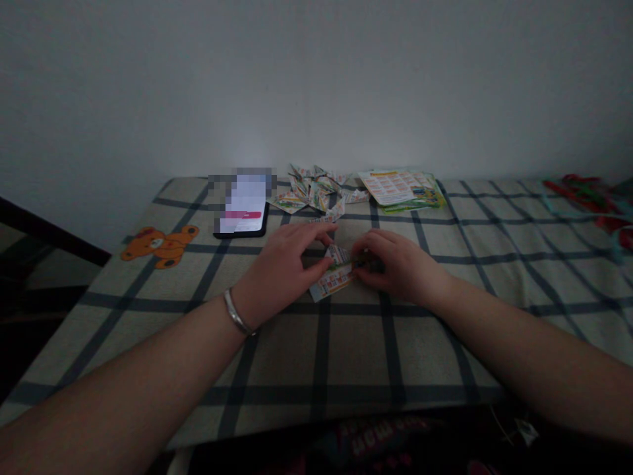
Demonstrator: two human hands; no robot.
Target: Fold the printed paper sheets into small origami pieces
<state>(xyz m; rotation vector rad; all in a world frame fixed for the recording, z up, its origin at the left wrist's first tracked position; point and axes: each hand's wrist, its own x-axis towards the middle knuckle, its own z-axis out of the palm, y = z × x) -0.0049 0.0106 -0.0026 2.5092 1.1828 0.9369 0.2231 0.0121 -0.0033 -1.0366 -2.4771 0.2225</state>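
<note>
A small folded piece of printed paper [332, 280] lies on the checked tablecloth between my two hands. My right hand [388, 264] pinches its right end between thumb and curled fingers, which hide that end. From the other side, my left hand [284, 260] reaches over with its thumb against the paper's left edge. The left fingers stretch out above the thumb, with a gap between them. Just behind the hands sits a cluster of folded paper pieces [316, 188] in the same print. To their right is a stack of flat printed sheets [395, 188].
A phone [250, 204] with a lit screen, partly pixelated, lies at the back left. Near it is an orange bear figure [161, 245]. Red and teal ribbon-like strands [588, 198] lie at the far right. A pale wall [316, 86] rises behind the table.
</note>
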